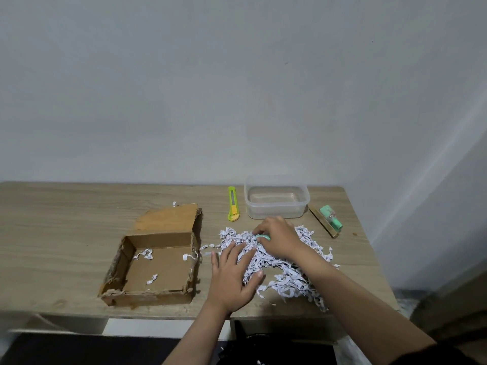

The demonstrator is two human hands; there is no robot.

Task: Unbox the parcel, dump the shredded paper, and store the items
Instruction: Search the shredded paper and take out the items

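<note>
The right hand (276, 239) pinches a small mint-green item (263, 237) out of the shredded paper (287, 275) heaped on the worktop (66, 219), its grip closed on it. The left hand (233, 275) lies open, flat on the shreds. The item looks light and rigid, best held across its sides; the shreds are soft and will cling.

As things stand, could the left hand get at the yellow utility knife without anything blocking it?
Probably yes. The left hand lies flat on the shredded paper, and only bare table and thin paper strips separate it from the utility knife, which lies free beside the clear container.
</note>
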